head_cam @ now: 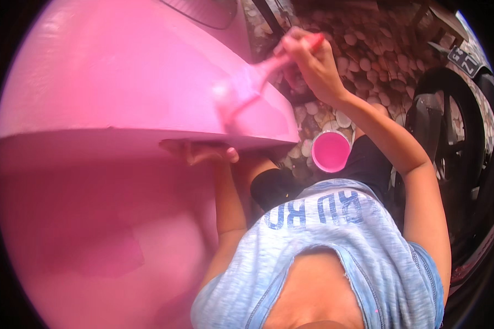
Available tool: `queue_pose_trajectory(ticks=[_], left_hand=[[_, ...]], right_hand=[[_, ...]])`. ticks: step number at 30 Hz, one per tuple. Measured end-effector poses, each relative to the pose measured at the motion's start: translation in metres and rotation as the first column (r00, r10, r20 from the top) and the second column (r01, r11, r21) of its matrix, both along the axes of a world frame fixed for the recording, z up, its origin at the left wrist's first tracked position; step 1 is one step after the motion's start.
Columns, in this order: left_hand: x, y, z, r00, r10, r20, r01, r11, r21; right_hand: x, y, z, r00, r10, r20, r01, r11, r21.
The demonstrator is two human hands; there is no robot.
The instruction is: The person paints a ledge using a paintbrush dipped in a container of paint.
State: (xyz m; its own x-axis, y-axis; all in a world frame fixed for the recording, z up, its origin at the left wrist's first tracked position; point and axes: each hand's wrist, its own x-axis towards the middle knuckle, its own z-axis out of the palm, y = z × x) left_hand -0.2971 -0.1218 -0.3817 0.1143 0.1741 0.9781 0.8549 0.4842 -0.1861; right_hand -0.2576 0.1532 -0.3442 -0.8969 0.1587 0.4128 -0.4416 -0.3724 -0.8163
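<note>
My right hand (306,53) grips the red handle of a paintbrush (247,82), whose head is blurred and low over the ledge's right part. Contact between bristles and paint is too blurred to tell. Glossy pink covers this broad ledge (140,74), which tapers to a corner on the right. Palm up, my left hand (208,153) lies against the ledge's underside just below its front edge, its thumb out and its fingertips in shadow. A round pot of pink paint (331,152) stands between my legs.
Below the ledge, a pink wall (107,193) bears a darker pink patch (103,251). Rounded pebbles cover the floor (362,61). Close on my right is a motorcycle wheel (448,127), with a number plate (463,61) beyond. A dark-rimmed oval thing (206,12) sits at the top.
</note>
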Motion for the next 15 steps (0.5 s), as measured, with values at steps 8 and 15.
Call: queue_pose_trajectory(ticks=[8,15], left_hand=[[0.017,0.012,-0.008,0.987,0.053,0.150,-0.046,0.998,-0.049],[0.026,-0.002,-0.045,0.924,-0.102,0.369,0.134,0.989,-0.064]], right_hand=[[0.048,0.032,-0.179,0.963,-0.228,0.142,0.084,0.758,0.647],[0.060,-0.005,-0.228,0.893,-0.402,0.202,0.208,0.767,0.607]])
